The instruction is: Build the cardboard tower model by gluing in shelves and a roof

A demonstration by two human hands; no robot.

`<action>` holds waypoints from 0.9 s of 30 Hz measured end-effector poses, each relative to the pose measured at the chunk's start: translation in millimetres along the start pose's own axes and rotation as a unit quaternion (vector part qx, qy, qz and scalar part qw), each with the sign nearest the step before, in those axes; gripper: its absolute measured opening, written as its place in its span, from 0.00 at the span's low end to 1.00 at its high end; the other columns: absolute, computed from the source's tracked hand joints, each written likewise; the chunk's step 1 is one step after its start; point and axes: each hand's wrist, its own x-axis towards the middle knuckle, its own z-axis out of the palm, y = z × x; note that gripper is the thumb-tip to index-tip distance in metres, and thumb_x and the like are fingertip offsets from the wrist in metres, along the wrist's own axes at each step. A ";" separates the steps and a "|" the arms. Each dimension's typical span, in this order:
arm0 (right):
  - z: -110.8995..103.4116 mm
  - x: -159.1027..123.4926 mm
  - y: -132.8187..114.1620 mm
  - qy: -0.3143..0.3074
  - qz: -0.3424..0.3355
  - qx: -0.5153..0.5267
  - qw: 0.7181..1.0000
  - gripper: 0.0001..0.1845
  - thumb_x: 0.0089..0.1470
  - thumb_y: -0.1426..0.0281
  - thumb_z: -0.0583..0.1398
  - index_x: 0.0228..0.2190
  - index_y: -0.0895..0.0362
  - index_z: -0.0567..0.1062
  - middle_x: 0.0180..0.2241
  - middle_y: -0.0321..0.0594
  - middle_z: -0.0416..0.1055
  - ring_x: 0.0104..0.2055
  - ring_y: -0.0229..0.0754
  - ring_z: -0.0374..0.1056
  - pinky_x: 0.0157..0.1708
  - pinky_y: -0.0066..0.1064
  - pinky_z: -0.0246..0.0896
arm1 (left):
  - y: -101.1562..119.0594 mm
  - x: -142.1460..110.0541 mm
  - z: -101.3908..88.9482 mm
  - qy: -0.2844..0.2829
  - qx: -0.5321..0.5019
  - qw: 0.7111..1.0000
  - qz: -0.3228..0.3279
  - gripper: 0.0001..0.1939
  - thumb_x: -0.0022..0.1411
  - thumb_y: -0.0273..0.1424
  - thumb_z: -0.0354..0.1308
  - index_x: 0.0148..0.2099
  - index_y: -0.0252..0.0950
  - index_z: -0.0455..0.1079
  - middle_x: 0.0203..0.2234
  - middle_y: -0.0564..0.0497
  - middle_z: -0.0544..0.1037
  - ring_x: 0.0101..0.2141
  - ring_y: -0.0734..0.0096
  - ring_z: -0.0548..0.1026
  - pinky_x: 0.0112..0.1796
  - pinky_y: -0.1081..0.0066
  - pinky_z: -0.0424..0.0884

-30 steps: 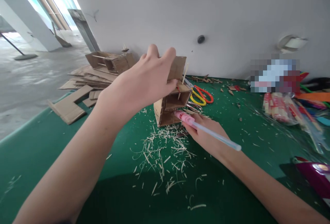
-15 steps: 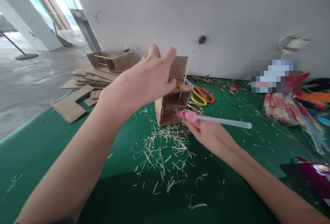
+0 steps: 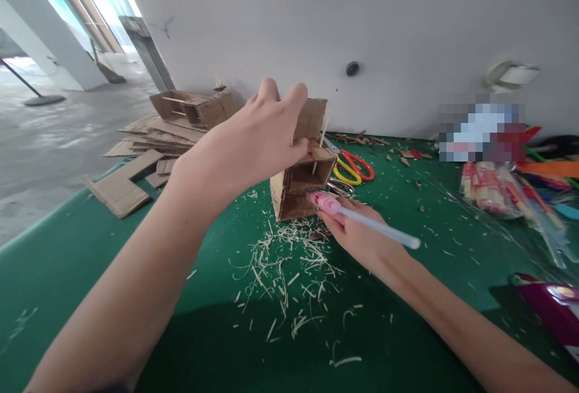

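A small cardboard box structure [image 3: 301, 203] with open compartments and thin wooden sticks stands on the green table. My left hand [image 3: 253, 134] is closed over its top, the thumb on the upper panel edge and some fingertips hidden behind. Low at the right, my right hand [image 3: 357, 224] grips a pink hot glue gun [image 3: 329, 204], its nozzle inside the lower compartment. A translucent glue stick [image 3: 384, 228] sticks out of the gun's rear, toward me. Where the nozzle tip meets the cardboard I cannot make out.
Wood shavings [image 3: 289, 254] lie before the box. Scissors [image 3: 357, 166] with red and yellow handles rest behind it. Cardboard sheets [image 3: 154, 134] and another cardboard box [image 3: 194, 108] are at the left. Bagged sticks [image 3: 482, 188] and a purple object [image 3: 549, 308] are at the right.
The glue gun has turned, so the rear end of its glue stick swings down and left. My left hand and the box hold nearly the same pose.
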 end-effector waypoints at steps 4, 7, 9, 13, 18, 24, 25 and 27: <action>-3.0 -1.7 -4.9 -0.007 -0.001 0.008 1.000 0.23 0.63 0.62 0.48 0.49 0.59 0.75 0.33 0.51 0.76 0.31 0.49 0.71 0.29 0.40 0.62 | -2.0 -0.1 1.9 0.007 0.006 1.000 0.003 0.10 0.63 0.35 0.52 0.43 0.38 0.57 0.38 0.47 0.65 0.45 0.52 0.73 0.44 0.56 0.71; -9.3 -2.6 -2.0 0.001 -0.028 0.031 0.999 0.21 0.62 0.64 0.49 0.49 0.56 0.75 0.36 0.49 0.77 0.33 0.48 0.72 0.30 0.39 0.62 | -2.6 -0.6 2.5 0.016 0.010 1.000 0.004 0.10 0.62 0.35 0.52 0.44 0.38 0.57 0.39 0.47 0.64 0.46 0.51 0.73 0.44 0.56 0.71; -11.9 -2.5 2.6 0.011 -0.049 0.040 0.998 0.21 0.62 0.64 0.49 0.49 0.56 0.75 0.36 0.48 0.77 0.32 0.48 0.71 0.30 0.38 0.61 | -2.1 -1.2 1.9 0.016 0.006 1.000 0.000 0.10 0.62 0.35 0.52 0.44 0.38 0.58 0.39 0.46 0.64 0.46 0.50 0.73 0.44 0.56 0.70; -10.4 -1.8 9.5 0.016 -0.050 0.031 0.998 0.21 0.62 0.63 0.49 0.45 0.59 0.76 0.31 0.48 0.76 0.29 0.47 0.70 0.29 0.38 0.61 | -0.1 -2.0 -0.5 0.007 -0.006 1.000 -0.010 0.09 0.62 0.35 0.53 0.42 0.37 0.59 0.37 0.46 0.65 0.44 0.51 0.73 0.42 0.57 0.70; -4.2 -1.8 5.6 -0.003 -0.014 0.003 1.000 0.23 0.62 0.63 0.48 0.45 0.60 0.77 0.28 0.49 0.75 0.26 0.48 0.69 0.26 0.39 0.60 | 0.5 -1.0 -1.5 0.011 -0.017 1.000 -0.005 0.08 0.61 0.33 0.54 0.41 0.38 0.60 0.37 0.46 0.65 0.44 0.51 0.73 0.42 0.57 0.69; -7.5 -3.2 4.8 0.030 -0.063 0.024 0.997 0.23 0.63 0.64 0.48 0.51 0.59 0.75 0.40 0.51 0.77 0.39 0.52 0.73 0.37 0.43 0.67 | -0.9 -1.5 -0.5 0.008 -0.009 1.000 -0.007 0.09 0.62 0.34 0.52 0.42 0.37 0.60 0.37 0.44 0.65 0.40 0.53 0.73 0.39 0.58 0.70; -8.3 -3.1 5.8 0.031 -0.074 0.031 0.996 0.23 0.63 0.64 0.48 0.52 0.58 0.74 0.42 0.50 0.77 0.42 0.52 0.73 0.39 0.43 0.67 | -1.0 -1.8 -0.4 0.008 -0.008 1.000 -0.006 0.09 0.62 0.34 0.52 0.42 0.36 0.60 0.38 0.44 0.65 0.39 0.54 0.73 0.38 0.59 0.69; -9.1 -3.0 7.5 0.025 -0.083 0.040 0.995 0.23 0.64 0.65 0.48 0.54 0.57 0.73 0.46 0.49 0.76 0.45 0.52 0.73 0.43 0.44 0.67 | -1.1 -2.2 -0.5 0.008 -0.001 1.000 -0.004 0.09 0.62 0.34 0.52 0.43 0.36 0.60 0.38 0.44 0.66 0.37 0.56 0.74 0.37 0.60 0.69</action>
